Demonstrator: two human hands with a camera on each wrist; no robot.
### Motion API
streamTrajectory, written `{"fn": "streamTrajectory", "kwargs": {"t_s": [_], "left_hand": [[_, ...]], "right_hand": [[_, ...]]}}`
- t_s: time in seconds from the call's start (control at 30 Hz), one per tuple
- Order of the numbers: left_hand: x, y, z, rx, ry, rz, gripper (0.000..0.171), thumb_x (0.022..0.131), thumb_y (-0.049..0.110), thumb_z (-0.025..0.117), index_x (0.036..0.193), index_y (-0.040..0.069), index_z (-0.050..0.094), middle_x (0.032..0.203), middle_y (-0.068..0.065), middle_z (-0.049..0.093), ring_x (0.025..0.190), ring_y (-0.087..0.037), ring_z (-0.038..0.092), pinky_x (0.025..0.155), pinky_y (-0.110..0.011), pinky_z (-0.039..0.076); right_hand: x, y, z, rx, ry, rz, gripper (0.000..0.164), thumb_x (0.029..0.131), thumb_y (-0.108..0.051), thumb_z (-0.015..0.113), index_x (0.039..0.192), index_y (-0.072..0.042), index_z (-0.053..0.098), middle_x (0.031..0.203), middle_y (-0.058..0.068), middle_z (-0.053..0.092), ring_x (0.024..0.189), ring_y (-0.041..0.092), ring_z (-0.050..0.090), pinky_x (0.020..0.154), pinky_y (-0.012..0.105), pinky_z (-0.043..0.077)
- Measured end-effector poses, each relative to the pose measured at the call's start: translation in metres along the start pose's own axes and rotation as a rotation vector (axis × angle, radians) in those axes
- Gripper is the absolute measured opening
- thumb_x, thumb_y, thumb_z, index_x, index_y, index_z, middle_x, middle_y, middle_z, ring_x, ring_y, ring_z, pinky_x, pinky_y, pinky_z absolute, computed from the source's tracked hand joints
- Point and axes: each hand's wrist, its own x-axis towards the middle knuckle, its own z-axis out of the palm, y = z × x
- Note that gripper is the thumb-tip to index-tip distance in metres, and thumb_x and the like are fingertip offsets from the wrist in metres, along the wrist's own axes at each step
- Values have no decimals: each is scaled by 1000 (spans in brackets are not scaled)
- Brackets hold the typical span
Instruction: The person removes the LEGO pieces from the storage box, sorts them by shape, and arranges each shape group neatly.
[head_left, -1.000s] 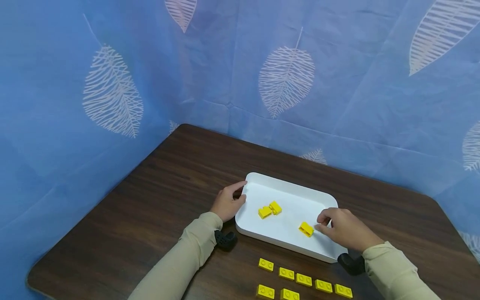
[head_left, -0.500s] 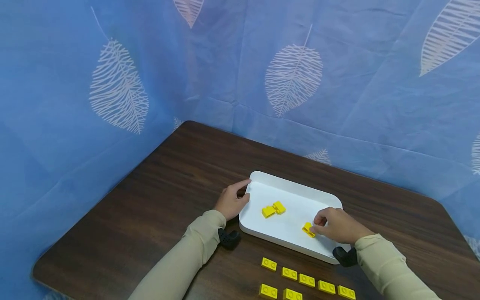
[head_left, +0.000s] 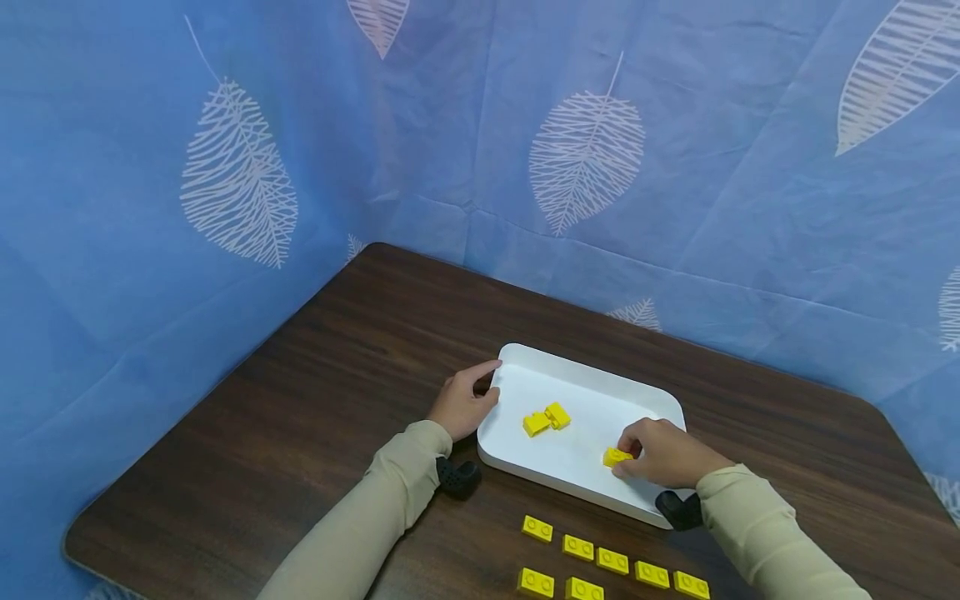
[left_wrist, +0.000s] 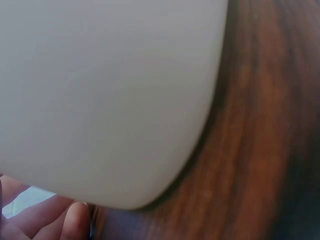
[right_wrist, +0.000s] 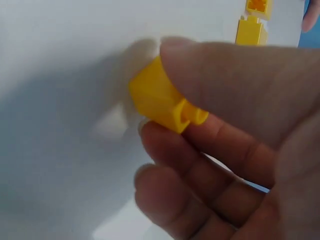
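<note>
In the head view my right hand (head_left: 667, 456) reaches into the white tray (head_left: 592, 385) and pinches a yellow toy building brick (head_left: 615, 457). The right wrist view has this brick (right_wrist: 152, 95) between thumb and fingertips, tilted, with a stud pointing toward the palm. My left hand (head_left: 459, 406) rests against the tray's left side, index finger and thumb touching its wall. Close up in the left wrist view, the tray wall (left_wrist: 110, 100) hides most of that hand. Two more yellow bricks, one (head_left: 536, 424) touching the other (head_left: 558, 415), lie left of centre in the tray.
On the dark wooden table (head_left: 360, 350), nearer than the tray, several yellow bricks lie stud side up in two rows, the back row including one brick (head_left: 577, 547), the front row another (head_left: 536, 582). A blue leaf-patterned curtain (head_left: 420, 108) borders the table behind and at left.
My right hand has moved left to the nearest brick in the tray, taken it between thumb and fingers and turned it. The left hand has stayed at the tray's side. The view has shifted slightly.
</note>
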Motion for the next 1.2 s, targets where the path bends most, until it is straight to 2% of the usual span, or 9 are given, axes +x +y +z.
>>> {"fn": "streamTrajectory", "kwargs": {"t_s": [0.13, 0.23, 0.37, 0.47, 0.53, 0.7, 0.83, 1.03, 1.2], "left_hand": [[0, 0, 0, 2, -4, -10, 45, 92, 15, 54, 137, 18, 51, 140, -7, 49, 60, -15, 47, 67, -27, 46], [1, 0, 0, 3, -7, -9, 45, 92, 16, 54, 137, 19, 51, 140, -7, 49, 64, -14, 49, 69, -26, 47], [1, 0, 1, -8, -13, 6, 45, 92, 15, 54, 137, 17, 50, 139, -8, 50, 60, -14, 46, 66, -26, 46], [1, 0, 2, -12, -11, 16, 45, 92, 14, 54, 137, 16, 51, 138, -9, 51, 55, -15, 43, 64, -26, 46], [1, -1, 1, -3, -7, 22, 45, 92, 14, 55, 137, 16, 51, 137, -9, 52, 60, -14, 46, 66, -25, 47], [1, -1, 0, 5, -3, 33, 45, 92, 14, 55, 137, 16, 51, 137, -8, 52, 60, -14, 47, 67, -26, 47], [1, 0, -1, 9, 0, 33, 45, 92, 14, 55, 137, 16, 51, 136, -9, 53, 53, -15, 43, 62, -26, 45], [0, 1, -1, -1, 2, 26, 45, 92, 14, 55, 137, 15, 51, 135, -10, 54, 48, -14, 40, 58, -26, 45], [-1, 1, 2, 3, -4, 20, 45, 92, 14, 55, 137, 15, 51, 135, -9, 53, 50, -15, 42, 61, -26, 47]], "right_hand": [[1, -1, 0, -9, 2, 14, 20, 76, -19, 77, 88, -6, 68, 81, -1, 59, 70, 15, 47, 62, 31, 43], [-2, -2, -2, -10, 13, 13, 18, 77, -19, 76, 88, -7, 68, 81, -1, 60, 68, 14, 47, 61, 30, 42], [-12, -1, -5, -27, 54, -23, 15, 79, -19, 74, 88, -9, 68, 82, -2, 62, 68, 12, 48, 59, 29, 42], [-24, -3, -8, -51, 87, -42, 14, 80, -20, 73, 88, -10, 68, 83, -3, 62, 68, 9, 49, 59, 28, 43], [-33, -6, -10, -57, 104, -38, 15, 80, -22, 73, 89, -11, 68, 83, -4, 61, 67, 8, 48, 57, 26, 43], [-60, -16, -10, -61, 138, 30, 20, 79, -25, 74, 94, -12, 69, 84, -5, 61, 61, 7, 44, 51, 22, 40], [-81, -18, -2, -79, 166, 48, 21, 77, -24, 76, 95, -16, 68, 85, -8, 60, 59, 3, 40, 49, 22, 37], [-105, -19, 19, -41, 90, -52, 18, 79, -32, 73, 91, -23, 63, 84, -16, 55, 64, -4, 42, 53, 21, 40], [-110, -21, 41, -10, 3, -114, 16, 79, -35, 73, 88, -25, 64, 84, -19, 52, 66, -5, 42, 53, 20, 42]]}}
